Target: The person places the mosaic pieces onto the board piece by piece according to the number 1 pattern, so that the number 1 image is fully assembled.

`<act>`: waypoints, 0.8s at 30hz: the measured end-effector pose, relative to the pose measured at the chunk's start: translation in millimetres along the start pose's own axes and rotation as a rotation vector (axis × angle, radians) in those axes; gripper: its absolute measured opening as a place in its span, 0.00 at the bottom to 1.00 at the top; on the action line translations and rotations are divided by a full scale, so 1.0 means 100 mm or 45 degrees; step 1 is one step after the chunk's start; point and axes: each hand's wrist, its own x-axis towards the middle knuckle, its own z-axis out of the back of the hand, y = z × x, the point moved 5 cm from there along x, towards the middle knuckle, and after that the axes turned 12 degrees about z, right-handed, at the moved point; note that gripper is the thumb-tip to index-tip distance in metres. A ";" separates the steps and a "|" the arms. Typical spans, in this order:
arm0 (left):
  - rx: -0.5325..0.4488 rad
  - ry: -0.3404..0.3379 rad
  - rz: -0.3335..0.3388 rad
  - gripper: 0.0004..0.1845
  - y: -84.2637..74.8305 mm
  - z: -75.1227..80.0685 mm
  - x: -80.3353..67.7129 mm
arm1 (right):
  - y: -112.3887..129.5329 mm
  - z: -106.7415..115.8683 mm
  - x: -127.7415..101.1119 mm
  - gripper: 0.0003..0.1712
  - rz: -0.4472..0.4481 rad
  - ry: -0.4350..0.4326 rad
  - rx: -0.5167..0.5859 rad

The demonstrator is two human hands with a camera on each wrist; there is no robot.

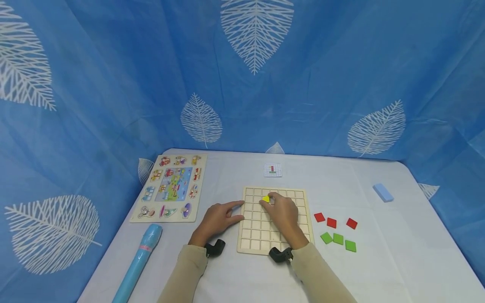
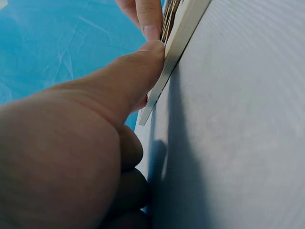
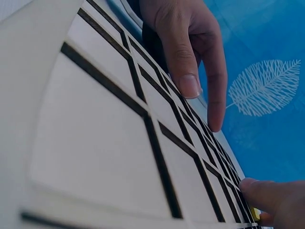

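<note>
Now | right hand (image 1: 284, 212) pinches yellow tile (image 1: 266, 198) at its fingertips, over grid board's (image 1: 299, 194) upper rows | left hand (image 1: 219, 218) relaxed, thumb and forefinger against board's left edge | table (image 1: 379, 269).

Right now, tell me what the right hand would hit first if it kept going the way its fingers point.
Likely nothing nearby: the right hand crosses the grid board, then bare table toward the small card.
</note>
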 end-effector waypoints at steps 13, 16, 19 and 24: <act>-0.020 -0.004 -0.032 0.28 0.00 0.00 0.00 | -0.02 -0.01 -0.01 0.24 -0.021 -0.002 0.015; -0.023 -0.005 -0.033 0.28 0.00 0.00 0.00 | -0.02 -0.01 -0.01 0.24 -0.032 0.016 0.023; -0.023 -0.008 -0.035 0.28 0.00 0.01 0.00 | -0.02 0.00 -0.01 0.24 -0.038 0.028 0.039; -0.016 -0.004 -0.033 0.28 0.01 0.00 0.01 | -0.01 0.01 -0.03 0.25 -0.024 0.017 0.047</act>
